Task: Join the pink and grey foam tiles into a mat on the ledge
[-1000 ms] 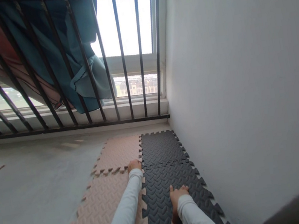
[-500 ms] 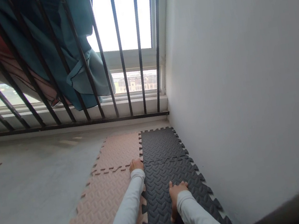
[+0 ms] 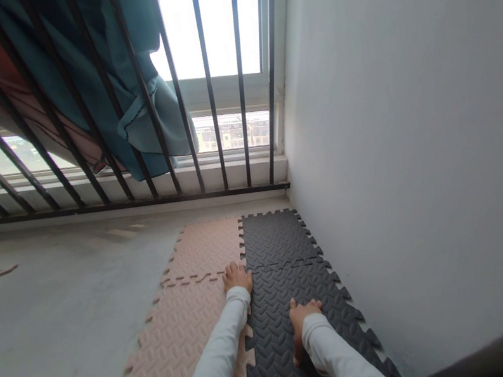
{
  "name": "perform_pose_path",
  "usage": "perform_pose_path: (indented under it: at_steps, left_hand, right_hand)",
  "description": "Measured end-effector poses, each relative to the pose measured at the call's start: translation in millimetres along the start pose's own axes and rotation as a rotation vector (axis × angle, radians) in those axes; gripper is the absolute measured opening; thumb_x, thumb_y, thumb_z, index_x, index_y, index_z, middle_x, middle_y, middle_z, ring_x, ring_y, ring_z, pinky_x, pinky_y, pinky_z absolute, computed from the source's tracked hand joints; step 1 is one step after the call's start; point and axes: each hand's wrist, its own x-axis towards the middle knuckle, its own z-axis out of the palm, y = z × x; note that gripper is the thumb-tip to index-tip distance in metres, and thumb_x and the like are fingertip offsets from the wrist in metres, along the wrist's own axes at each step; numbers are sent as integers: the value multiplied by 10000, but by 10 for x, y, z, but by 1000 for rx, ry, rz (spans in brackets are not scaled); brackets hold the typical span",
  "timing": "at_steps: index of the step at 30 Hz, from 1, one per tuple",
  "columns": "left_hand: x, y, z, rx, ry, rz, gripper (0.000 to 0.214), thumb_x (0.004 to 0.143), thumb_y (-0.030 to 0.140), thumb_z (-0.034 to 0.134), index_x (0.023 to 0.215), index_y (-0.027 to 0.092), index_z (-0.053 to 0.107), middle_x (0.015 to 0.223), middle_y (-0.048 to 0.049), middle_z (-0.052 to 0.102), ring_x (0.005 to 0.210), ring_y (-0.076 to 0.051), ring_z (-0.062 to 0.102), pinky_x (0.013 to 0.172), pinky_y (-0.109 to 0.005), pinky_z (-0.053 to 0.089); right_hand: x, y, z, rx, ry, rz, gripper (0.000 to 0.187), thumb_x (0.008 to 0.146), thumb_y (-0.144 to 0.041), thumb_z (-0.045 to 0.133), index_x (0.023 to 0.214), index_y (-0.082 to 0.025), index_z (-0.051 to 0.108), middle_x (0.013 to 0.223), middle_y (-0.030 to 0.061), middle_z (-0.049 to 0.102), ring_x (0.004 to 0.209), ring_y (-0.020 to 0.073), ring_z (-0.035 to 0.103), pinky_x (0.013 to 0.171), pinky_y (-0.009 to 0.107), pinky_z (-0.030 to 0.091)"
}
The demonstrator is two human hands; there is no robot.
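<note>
Two hands lie flat, fingers (image 3: 233,271) open and holding nothing, the left hand (image 3: 238,279) at the seam between beige mat (image 3: 189,337) and black mat (image 3: 282,370), the right hand (image 3: 304,322) on the black mat nearer its outer edge

We're out on a home balcony here: bare concrete floor (image 3: 60,310), iron railing (image 3: 210,92) at the far side with a blue cloth (image 3: 158,120) hanging on it, buildings (image 3: 233,133) beyond, and foam mats (image 3: 277,239) along the right wall (image 3: 414,122).

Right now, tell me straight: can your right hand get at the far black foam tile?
Probably yes. The right hand rests on the near black foam tile, which joins the far black foam tile directly ahead, with nothing in the way.
</note>
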Motion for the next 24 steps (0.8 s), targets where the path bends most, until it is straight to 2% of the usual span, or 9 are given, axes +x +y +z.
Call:
perform_pose_path:
  at_steps: [2, 4, 8, 11, 13, 17, 21, 24]
  left_hand:
    - [-25, -10, 54, 15, -7, 45, 455, 787, 381, 360, 1157, 158, 503, 1328, -122, 363, 1227, -265, 266, 989, -437, 235]
    - [-24, -42, 110, 24, -79, 107, 524, 799, 386, 316, 1247, 128, 404, 1393, -111, 264, 1280, -234, 180, 1041, -432, 139]
    - [33, -160, 156, 43, -207, 185, 636, 800, 435, 249, 1332, 88, 221, 1428, -92, 139, 1305, -194, 113, 1052, -397, 145]
    - [92, -306, 107, 65, -257, 266, 621, 799, 449, 227, 1341, 147, 208, 1432, -48, 113, 1304, -181, 122, 1052, -400, 144]
    - [112, -445, 64, 105, -239, 238, 605, 799, 449, 233, 1340, 179, 215, 1435, -40, 89, 1305, -195, 112, 1049, -425, 127]
    - [62, -750, 51, 176, -168, 36, 621, 792, 465, 250, 1341, 179, 205, 1436, -89, 51, 1310, -233, 66, 1033, -473, 111]
    - [23, -913, 66, 174, -190, 91, 613, 793, 455, 234, 1344, 190, 190, 1434, -73, 104, 1307, -211, 96, 1032, -461, 129]
    - [85, -966, -1, 142, -242, 110, 592, 782, 481, 245, 1321, 237, 261, 1427, -41, 165, 1299, -193, 142, 1026, -434, 172]
  right_hand:
    - [-9, 2, -3, 4, 2, 1, 1391, 169, -421, 791, 1347, -109, 121, 1275, 263, 375, 1179, 497, 221, 851, 678, 257]
    - [-15, 5, -1, 2, 7, -2, 1386, 171, -425, 790, 1346, -106, 128, 1271, 258, 384, 1178, 496, 223, 855, 673, 262]
    - [-38, 8, -2, -21, 24, -3, 1356, 204, -444, 782, 1345, -101, 135, 1267, 266, 385, 1175, 488, 241, 859, 671, 258]
    - [-70, 8, -17, -39, 11, -7, 1369, 191, -428, 787, 1346, -104, 128, 1275, 259, 378, 1179, 483, 239, 874, 658, 260]
    - [-88, 5, -27, -41, 12, -18, 1365, 191, -422, 789, 1346, -107, 131, 1276, 257, 379, 1178, 482, 243, 879, 650, 265]
    - [-89, -1, -27, -42, 44, -38, 1339, 203, -423, 788, 1341, -104, 159, 1262, 264, 392, 1167, 483, 265, 885, 654, 247]
    - [-74, 0, -21, -36, 31, -28, 1354, 182, -419, 788, 1336, -79, 165, 1251, 273, 400, 1170, 484, 256, 882, 649, 255]
    - [-86, 6, -29, -25, 35, -29, 1342, 201, -419, 789, 1340, -96, 158, 1263, 250, 400, 1177, 480, 246, 893, 635, 264]
